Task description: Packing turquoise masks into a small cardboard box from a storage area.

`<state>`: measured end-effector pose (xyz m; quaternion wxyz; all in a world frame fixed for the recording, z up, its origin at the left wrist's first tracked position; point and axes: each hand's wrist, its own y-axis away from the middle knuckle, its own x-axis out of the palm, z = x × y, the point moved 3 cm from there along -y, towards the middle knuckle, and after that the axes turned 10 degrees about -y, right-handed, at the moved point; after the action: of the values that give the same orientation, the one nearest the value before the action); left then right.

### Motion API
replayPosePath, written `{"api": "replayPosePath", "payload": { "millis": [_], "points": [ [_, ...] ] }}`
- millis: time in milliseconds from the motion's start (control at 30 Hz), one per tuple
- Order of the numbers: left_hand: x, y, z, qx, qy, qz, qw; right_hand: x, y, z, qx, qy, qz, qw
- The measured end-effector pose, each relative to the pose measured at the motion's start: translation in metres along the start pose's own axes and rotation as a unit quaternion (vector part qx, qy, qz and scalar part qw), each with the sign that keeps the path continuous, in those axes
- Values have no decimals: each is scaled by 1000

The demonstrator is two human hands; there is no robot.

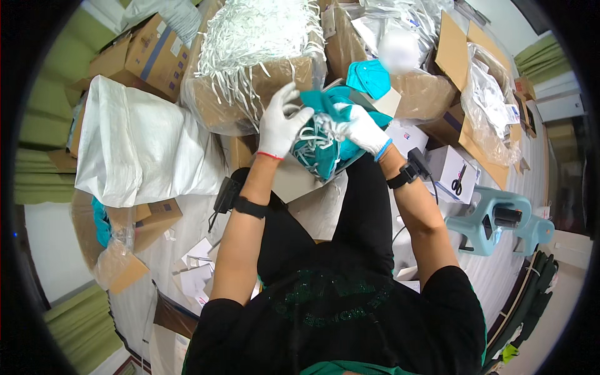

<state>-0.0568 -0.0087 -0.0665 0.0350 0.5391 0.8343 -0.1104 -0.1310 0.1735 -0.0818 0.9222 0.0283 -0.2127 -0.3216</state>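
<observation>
Both hands wear white knit gloves, above an open carton [300, 177] at my knees that holds teal face masks [325, 153] with white straps in a tangle. My right hand [364, 130], blue at the cuff, is closed on a teal face mask [322, 105] and some white straps, slightly blurred. My left hand [280, 125], red at the cuff, is to the left of that mask with thumb and fingers apart; its thumb tip is close to the mask, and touching or not I cannot tell. Another teal mask [369, 78] lies on the far edge of the carton.
A big box heaped with white strips [259, 34] stands ahead. On the left is a bulging white sack [144, 144]. To the right are a white box [447, 172] with black scissors [459, 180], a pale blue stool [484, 219] and an open carton lined with plastic [490, 103].
</observation>
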Motion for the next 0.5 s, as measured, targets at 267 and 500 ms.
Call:
{"api": "replayPosePath", "payload": {
  "millis": [267, 500],
  "points": [
    [-20, -13, -16, -24, -143, 6, 989, -6, 8, 3, -35, 79, -61, 994],
    [-32, -11, -10, -58, -24, -90, 994, -25, 25, 0, -48, 68, -127, 988]
  ]
}}
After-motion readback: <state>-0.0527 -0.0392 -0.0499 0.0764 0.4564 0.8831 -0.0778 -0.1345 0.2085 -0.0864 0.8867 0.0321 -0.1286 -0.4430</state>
